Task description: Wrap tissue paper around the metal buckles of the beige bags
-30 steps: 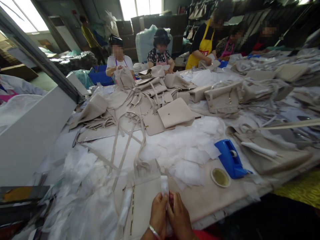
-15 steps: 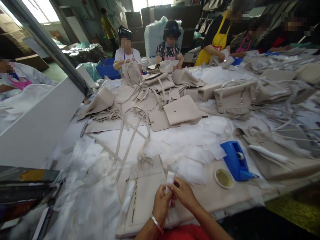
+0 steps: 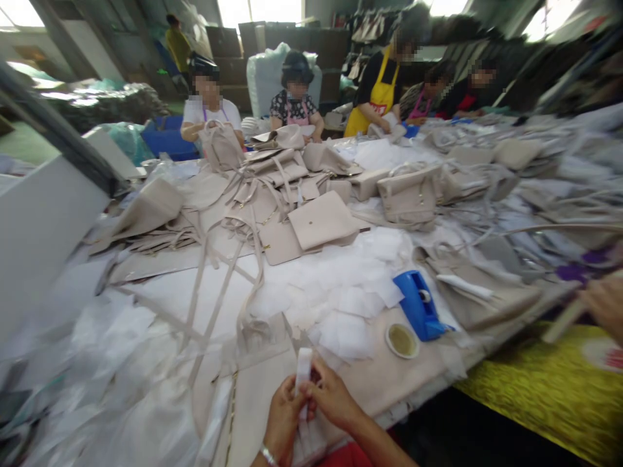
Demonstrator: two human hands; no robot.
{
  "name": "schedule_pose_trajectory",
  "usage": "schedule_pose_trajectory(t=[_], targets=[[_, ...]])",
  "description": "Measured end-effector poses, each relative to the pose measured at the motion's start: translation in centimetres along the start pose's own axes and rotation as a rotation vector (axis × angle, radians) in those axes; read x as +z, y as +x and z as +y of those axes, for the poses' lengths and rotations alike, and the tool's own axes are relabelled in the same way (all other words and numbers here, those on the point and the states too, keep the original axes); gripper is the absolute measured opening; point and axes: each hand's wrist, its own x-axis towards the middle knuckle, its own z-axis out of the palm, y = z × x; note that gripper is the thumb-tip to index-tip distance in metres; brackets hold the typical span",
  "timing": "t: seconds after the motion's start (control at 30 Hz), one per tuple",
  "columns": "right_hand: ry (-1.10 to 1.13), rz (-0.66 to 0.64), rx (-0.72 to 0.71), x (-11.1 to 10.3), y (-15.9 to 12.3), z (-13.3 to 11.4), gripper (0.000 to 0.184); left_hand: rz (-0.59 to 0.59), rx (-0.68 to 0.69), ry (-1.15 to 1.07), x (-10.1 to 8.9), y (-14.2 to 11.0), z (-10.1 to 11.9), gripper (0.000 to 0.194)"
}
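Both my hands are closed on a white wrapped strip [image 3: 304,364], which stands nearly upright between them. My left hand [image 3: 283,415] grips its lower left side. From the right, my right hand [image 3: 331,397] pinches it with thumb and fingers. A beige bag [image 3: 260,383] lies just left of and partly under my hands, with a gold zipper [image 3: 232,402] along it. A second white wrapped piece [image 3: 217,405] lies beside that zipper. Square white sheets [image 3: 346,334] are spread beyond my hands. What is inside the strip is hidden.
To the right stand a blue tape dispenser [image 3: 417,305] and a shallow round dish [image 3: 402,340]. Beige bags and straps [image 3: 321,220] pile up across the table. Co-workers sit and stand opposite; another person's hand [image 3: 606,301] shows at the right edge. A white partition [image 3: 48,227] borders the left.
My view has swung to the right, so the table and its contents appear further left. Another person's hand has come into view at right. My hands keep hold of the white strip.
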Motion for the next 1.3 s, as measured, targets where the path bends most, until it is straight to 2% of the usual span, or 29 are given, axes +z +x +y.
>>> schedule_pose_trajectory(t=[0.13,0.27,0.33,0.43,0.5,0.57,0.7,0.87,1.0,1.13,1.23,1.3], targets=[[0.112,-0.052,0.028,-0.3,0.5,0.3,0.021,-0.011,-0.036,0.062,0.0,0.4,0.2,0.042],[0.192,-0.103,0.076,-0.2,1.3,0.7,0.023,-0.105,-0.034,0.054,0.1,0.4,0.6,0.029],[0.172,-0.113,0.077,-0.1,1.3,1.0,0.024,-0.121,-0.077,0.041,0.0,0.4,1.0,0.026],[0.083,-0.03,0.006,0.0,0.4,1.6,0.027,-0.084,-0.173,-0.05,-0.5,0.0,1.6,0.025],[0.049,0.023,-0.018,0.1,-0.7,2.1,0.038,-0.032,-0.206,-0.156,-0.8,-0.3,1.7,0.028],[0.025,0.01,-0.011,0.4,-2.1,2.5,0.047,0.023,-0.217,-0.262,-1.0,-0.6,1.7,0.03],[-0.047,-0.025,-0.05,1.4,-3.7,2.5,0.047,0.091,-0.201,-0.372,-0.9,-1.0,1.2,0.03],[-0.138,0.021,-0.032,2.4,-3.2,2.3,0.036,0.095,-0.068,-0.389,0.0,-1.3,0.6,0.027],[-0.22,0.052,-0.084,2.8,-3.1,2.1,0.028,0.152,-0.018,-0.327,0.5,-1.1,-0.1,0.029],[-0.21,-0.002,-0.126,1.7,-3.4,1.7,0.034,0.168,-0.022,-0.247,0.3,-0.7,-0.4,0.032],[-0.04,-0.089,-0.048,-0.1,-3.1,1.5,0.041,0.146,-0.038,-0.13,0.4,-0.8,0.1,0.036],[0.086,-0.061,0.014,-0.8,-2.6,1.3,0.038,0.13,-0.057,-0.066,0.6,-0.9,0.7,0.043]])
